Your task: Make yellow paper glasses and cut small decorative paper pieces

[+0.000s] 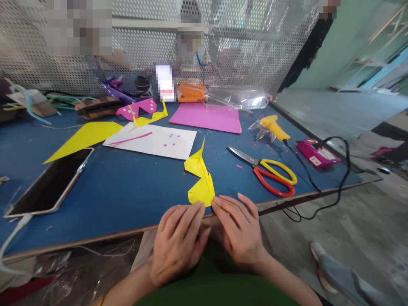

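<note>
A pair of yellow glasses (201,187), cut from foam or paper sheet, lies near the table's front edge, with one narrow arm standing up at its far end. My left hand (180,236) has its fingertips pressed together at the near end of the glasses, thumb below. From the other side, the fingertips of my right hand (237,225) close on the near right corner of the same piece; its little finger is lifted away. Scissors (258,163) with one red and one yellow handle lie half open to the right.
A white sheet (149,142) bears a pink strip and small squares. Around it are a yellow sheet (86,136), pink glasses (140,108), a pink sheet (207,118) and a phone (51,182). A glue gun (274,127) trails a cord at right. Perforated metal (143,38) stands behind.
</note>
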`<state>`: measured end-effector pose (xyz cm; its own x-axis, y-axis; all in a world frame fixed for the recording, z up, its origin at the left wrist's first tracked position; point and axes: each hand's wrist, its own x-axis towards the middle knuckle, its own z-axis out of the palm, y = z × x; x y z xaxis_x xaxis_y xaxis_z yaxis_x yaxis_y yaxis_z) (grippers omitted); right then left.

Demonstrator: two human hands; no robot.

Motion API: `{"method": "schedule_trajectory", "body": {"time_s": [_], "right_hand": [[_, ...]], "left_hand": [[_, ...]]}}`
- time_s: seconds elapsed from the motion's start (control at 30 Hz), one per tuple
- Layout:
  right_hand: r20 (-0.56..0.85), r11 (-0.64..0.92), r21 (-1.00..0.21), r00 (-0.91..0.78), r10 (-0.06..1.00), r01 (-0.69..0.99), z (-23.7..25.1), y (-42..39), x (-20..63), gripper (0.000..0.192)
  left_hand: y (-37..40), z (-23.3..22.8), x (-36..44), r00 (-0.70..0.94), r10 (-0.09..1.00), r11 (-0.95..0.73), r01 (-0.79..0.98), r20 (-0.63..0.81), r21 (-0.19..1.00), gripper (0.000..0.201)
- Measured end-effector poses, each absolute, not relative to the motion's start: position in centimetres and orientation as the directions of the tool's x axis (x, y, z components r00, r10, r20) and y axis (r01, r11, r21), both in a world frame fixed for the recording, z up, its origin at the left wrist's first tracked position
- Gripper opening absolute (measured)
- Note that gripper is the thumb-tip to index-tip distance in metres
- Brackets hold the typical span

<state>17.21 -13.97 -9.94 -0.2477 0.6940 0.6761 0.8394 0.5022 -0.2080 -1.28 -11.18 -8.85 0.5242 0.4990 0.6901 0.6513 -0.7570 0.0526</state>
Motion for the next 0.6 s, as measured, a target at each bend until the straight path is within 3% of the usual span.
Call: {"method": "schedule_trajectory", "body": {"time_s": [0.1, 0.3, 0.6], "right_hand": [[0.683, 0.5, -0.189, -0.253, 0.685, 0.845, -10.4, -14.0, 17.3, 0.044], [0.704, 0.548, -0.111, -0.323, 0.632, 0.829, -10.6, -14.1, 17.7, 0.048], [0.764, 0.521, -0.058, -0.298, 0.573, 0.852, -10.2, -12.9, 17.2, 0.038]], "left_hand": [[-11.2, -9.0, -0.9, 0.566, 0.458, -0.787, 0.617, 0.685, 0.016, 0.035], [-11.3, -9.5, -0.5, 0.512, 0.502, -0.762, 0.642, 0.698, 0.077, 0.037], [-10.7, -10.4, -0.9, 0.419, 0.481, -0.742, 0.662, 0.77, 0.103, 0.027]]}}
